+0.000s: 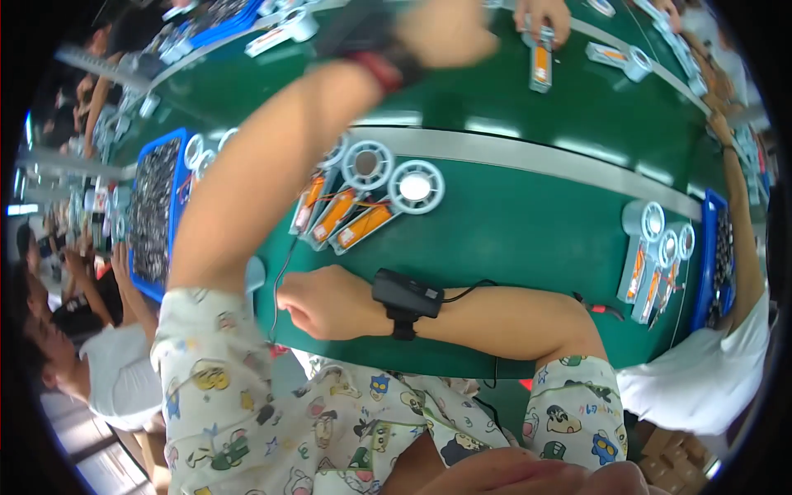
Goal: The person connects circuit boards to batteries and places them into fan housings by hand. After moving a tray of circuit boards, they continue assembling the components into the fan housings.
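My left arm reaches across the work table to the far side, where my left hand (445, 33) is smeared by motion; whether it holds anything is hidden. My right forearm lies across the front of the green table, and my right hand (326, 304) is curled into a fist with nothing showing in it. Just beyond this fist lie several pale blue handheld fan bodies with round grilles (417, 186), their handles open over orange batteries (363, 228). A thin dark cable (285, 268) runs past the right knuckles. Each wrist carries a dark strapped-on device.
More fan bodies (652, 256) stand at the right beside a tool with red and black handles (604, 309). Blue bins of small dark parts flank the table, left (177, 206) and right (709, 256). Across the rail, another person's hand (543, 18) holds a fan body (540, 66).
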